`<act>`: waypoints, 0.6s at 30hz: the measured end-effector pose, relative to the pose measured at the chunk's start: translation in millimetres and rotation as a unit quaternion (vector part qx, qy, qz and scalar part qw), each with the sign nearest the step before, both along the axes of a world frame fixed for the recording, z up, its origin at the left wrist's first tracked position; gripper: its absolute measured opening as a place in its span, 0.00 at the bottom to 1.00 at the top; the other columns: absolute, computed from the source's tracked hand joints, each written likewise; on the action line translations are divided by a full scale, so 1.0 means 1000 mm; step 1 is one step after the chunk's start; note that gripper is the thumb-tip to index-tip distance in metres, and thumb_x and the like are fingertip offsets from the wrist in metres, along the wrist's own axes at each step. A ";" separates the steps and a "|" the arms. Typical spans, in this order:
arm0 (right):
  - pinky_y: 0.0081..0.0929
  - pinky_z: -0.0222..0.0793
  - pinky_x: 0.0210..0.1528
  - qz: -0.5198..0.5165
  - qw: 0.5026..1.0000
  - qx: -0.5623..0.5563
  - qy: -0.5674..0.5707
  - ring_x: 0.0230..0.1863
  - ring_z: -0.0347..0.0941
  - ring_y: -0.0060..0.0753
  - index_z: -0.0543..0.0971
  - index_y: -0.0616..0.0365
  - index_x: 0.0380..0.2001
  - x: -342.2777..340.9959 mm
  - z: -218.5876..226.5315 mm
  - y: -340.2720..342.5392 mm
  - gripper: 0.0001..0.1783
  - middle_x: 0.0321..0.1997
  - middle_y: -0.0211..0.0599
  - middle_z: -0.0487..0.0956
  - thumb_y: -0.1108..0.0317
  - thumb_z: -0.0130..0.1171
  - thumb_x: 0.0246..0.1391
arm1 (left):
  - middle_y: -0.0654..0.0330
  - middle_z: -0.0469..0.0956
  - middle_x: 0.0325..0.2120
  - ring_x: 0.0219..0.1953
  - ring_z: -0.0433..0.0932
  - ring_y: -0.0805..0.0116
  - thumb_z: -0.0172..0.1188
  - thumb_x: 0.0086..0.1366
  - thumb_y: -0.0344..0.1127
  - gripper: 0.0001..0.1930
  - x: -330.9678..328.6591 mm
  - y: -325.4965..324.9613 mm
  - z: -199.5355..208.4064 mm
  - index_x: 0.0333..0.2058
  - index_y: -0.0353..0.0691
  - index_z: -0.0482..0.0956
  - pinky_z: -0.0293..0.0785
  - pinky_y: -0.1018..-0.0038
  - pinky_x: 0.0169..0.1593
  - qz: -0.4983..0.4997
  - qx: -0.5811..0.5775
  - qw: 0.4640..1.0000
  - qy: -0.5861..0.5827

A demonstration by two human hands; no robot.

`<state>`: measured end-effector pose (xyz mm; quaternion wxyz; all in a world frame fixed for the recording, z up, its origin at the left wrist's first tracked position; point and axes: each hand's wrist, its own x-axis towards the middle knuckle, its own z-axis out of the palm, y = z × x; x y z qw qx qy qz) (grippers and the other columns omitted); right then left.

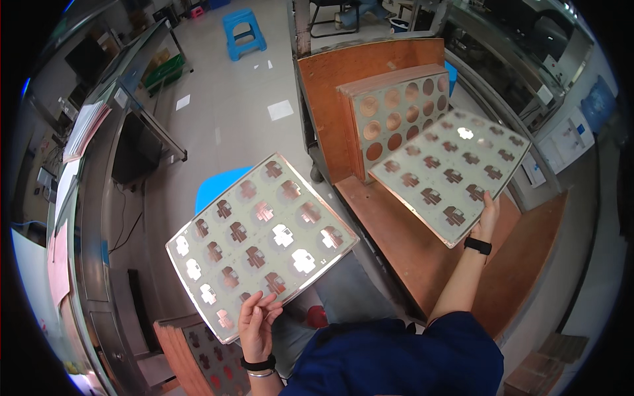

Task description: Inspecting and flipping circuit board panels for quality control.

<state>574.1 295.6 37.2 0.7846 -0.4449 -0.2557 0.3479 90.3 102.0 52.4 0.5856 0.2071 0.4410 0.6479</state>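
A greenish-grey flat panel with rows of coppery, shiny patches lies tilted above my lap. At its near edge is my left hand, palm side partly up, fingers loosely bent and apart over the panel's face; it does not look clamped on the edge. A second panel of the same kind is held up on the right. My right hand grips it by its near right edge, the thumb on top and the other fingers hidden beneath. Its far edge hangs in front of a stack of panels with round copper patches.
The stack stands upright in an orange-brown wooden cart with raised sides. Another panel stack is low at my left. A blue stool seat shows behind the left panel; another blue stool stands farther off. A metal bench runs along the left.
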 end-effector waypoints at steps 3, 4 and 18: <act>0.34 0.66 0.51 -0.054 0.993 -0.101 0.012 0.51 0.68 0.38 0.60 0.65 0.57 0.015 -0.033 0.007 0.22 0.54 0.45 0.68 0.76 0.42 0.59 | 0.47 0.74 0.45 0.44 0.76 0.58 0.47 0.67 0.33 0.16 0.000 0.002 0.001 0.51 0.33 0.66 0.75 0.68 0.47 0.005 -0.004 1.000 0.002; 0.34 0.66 0.51 -0.051 0.993 -0.102 0.013 0.51 0.68 0.38 0.60 0.65 0.57 0.018 -0.040 0.012 0.22 0.54 0.45 0.68 0.76 0.42 0.59 | 0.48 0.74 0.44 0.43 0.76 0.60 0.48 0.67 0.33 0.16 -0.001 0.002 0.001 0.51 0.34 0.66 0.75 0.68 0.47 0.011 -0.009 1.000 0.006; 0.41 0.57 0.61 0.209 0.938 -0.140 -0.240 0.67 0.49 0.48 0.45 0.54 0.66 -0.125 -0.033 0.133 0.41 0.70 0.41 0.47 0.49 0.49 0.58 | 0.51 0.75 0.42 0.41 0.76 0.62 0.49 0.66 0.33 0.15 -0.010 0.006 -0.002 0.49 0.35 0.67 0.75 0.69 0.46 0.057 -0.029 0.998 0.008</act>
